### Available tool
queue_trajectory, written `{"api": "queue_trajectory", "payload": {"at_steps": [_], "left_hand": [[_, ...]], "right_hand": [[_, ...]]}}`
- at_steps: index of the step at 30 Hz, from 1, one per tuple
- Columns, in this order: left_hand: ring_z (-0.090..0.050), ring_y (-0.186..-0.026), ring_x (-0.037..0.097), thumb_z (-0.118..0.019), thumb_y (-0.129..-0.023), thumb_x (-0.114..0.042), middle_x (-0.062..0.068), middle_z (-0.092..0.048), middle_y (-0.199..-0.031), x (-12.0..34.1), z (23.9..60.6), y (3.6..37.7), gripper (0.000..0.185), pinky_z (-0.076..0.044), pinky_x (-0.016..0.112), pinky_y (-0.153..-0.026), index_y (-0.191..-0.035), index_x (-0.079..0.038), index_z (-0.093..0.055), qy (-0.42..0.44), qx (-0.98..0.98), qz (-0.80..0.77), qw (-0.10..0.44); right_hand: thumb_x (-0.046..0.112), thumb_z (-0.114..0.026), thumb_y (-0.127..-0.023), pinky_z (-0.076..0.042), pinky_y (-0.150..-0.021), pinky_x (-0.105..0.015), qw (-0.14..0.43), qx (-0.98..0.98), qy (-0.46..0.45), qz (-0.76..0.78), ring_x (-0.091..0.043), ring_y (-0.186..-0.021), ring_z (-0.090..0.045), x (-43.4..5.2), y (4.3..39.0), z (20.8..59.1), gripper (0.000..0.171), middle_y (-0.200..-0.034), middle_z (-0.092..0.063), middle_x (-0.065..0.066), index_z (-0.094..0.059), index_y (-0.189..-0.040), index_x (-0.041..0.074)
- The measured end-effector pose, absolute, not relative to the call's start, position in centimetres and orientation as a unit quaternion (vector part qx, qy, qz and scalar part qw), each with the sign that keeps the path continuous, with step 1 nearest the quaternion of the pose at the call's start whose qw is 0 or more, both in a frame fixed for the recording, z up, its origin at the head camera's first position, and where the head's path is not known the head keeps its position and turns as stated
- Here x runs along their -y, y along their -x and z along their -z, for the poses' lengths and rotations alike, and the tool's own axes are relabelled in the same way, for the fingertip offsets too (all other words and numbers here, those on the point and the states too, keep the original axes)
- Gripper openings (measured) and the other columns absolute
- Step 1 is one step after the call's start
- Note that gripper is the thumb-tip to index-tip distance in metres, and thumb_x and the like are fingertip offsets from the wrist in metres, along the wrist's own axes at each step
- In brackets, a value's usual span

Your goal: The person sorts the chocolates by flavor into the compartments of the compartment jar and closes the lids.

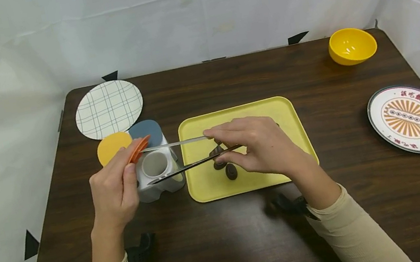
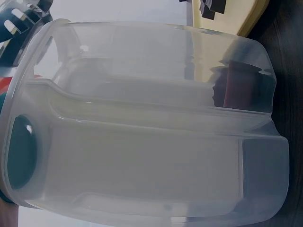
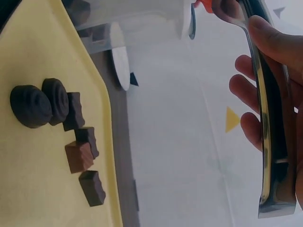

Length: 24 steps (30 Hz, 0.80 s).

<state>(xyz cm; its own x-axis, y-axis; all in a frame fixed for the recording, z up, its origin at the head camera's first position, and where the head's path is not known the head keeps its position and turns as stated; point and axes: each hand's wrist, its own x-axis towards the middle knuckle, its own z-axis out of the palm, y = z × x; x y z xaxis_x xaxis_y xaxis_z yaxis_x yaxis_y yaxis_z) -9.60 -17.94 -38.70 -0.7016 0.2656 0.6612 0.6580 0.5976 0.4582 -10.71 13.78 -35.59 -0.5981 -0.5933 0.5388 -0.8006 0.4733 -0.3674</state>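
Note:
My left hand (image 1: 112, 190) pinches an orange lid (image 1: 140, 149), raised and tilted, above a translucent multi-compartment container (image 1: 153, 192). Beside it, one round compartment mouth (image 1: 155, 164) is uncovered, while yellow (image 1: 113, 148) and blue (image 1: 147, 130) lids sit on others. My right hand (image 1: 256, 144) grips metal tongs (image 1: 195, 164), thumb on one side and fingers on the other. Their arms stand apart and reach left over the container; no food shows between the tips. Below that hand, dark chocolates (image 1: 231, 171) lie on a yellow tray (image 1: 208, 192), round and rectangular in the right wrist view (image 3: 31, 106).
A white plaid plate (image 1: 109, 109) lies behind the container. Toward the far right corner stands a yellow bowl (image 1: 352, 47), and a patterned plate (image 1: 412, 119) rests at the right. White sheeting (image 1: 195, 21) rises along the back and sides of the dark table (image 1: 213, 247).

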Motion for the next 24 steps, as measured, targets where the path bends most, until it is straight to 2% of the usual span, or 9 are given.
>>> {"api": "queue_trajectory", "payload": {"at_steps": [3,7,10,16,24], "left_hand": [[-0.068,-0.081,0.022,-0.043,-0.096,-0.026,0.009,-0.072,-0.108,17.9,38.7,9.6,0.044,-0.046,0.018,-0.094,-0.129,-0.006,-0.065,0.273,0.85,0.358,0.275],[-0.068,-0.083,0.023,-0.043,-0.095,-0.025,0.009,-0.072,-0.107,17.9,38.8,9.5,0.044,-0.046,0.019,-0.094,-0.127,-0.005,-0.066,0.271,0.851,0.357,0.274],[-0.069,-0.084,0.024,-0.043,-0.095,-0.025,0.01,-0.072,-0.108,17.9,38.7,9.5,0.044,-0.046,0.02,-0.096,-0.127,-0.005,-0.066,0.271,0.851,0.357,0.274],[-0.069,-0.085,0.024,-0.043,-0.095,-0.024,0.01,-0.072,-0.109,17.9,38.7,9.6,0.044,-0.045,0.02,-0.097,-0.127,-0.005,-0.066,0.274,0.848,0.36,0.276],[-0.068,-0.082,0.024,-0.043,-0.095,-0.026,0.01,-0.072,-0.107,17.9,38.8,9.7,0.044,-0.045,0.02,-0.096,-0.127,-0.005,-0.066,0.276,0.846,0.361,0.279]], "right_hand": [[0.024,-0.086,-0.075,-0.042,-0.053,-0.026,0.164,0.847,-0.4,-0.311,-0.009,-0.079,-0.065,-14.4,10.4,35.8,0.055,-0.107,-0.072,0.002,-0.068,-0.125,0.011],[0.024,-0.086,-0.075,-0.049,-0.061,-0.032,0.154,0.859,-0.378,-0.309,-0.012,-0.089,-0.068,-15.6,10.1,36.1,0.058,-0.102,-0.073,0.002,-0.066,-0.128,0.011],[0.024,-0.086,-0.074,-0.051,-0.065,-0.035,0.148,0.871,-0.355,-0.305,-0.015,-0.091,-0.067,-16.7,9.9,36.6,0.059,-0.104,-0.072,0.0,-0.065,-0.128,0.011],[0.026,-0.085,-0.076,-0.049,-0.059,-0.034,0.127,0.905,-0.288,-0.286,-0.016,-0.088,-0.067,-18.8,9.5,38.2,0.059,-0.104,-0.072,0.0,-0.065,-0.13,0.016],[0.031,-0.083,-0.078,-0.045,-0.054,-0.034,0.064,0.945,-0.198,-0.253,-0.019,-0.08,-0.068,-20.7,9.0,40.6,0.053,-0.101,-0.073,-0.003,-0.067,-0.127,0.017]]}}
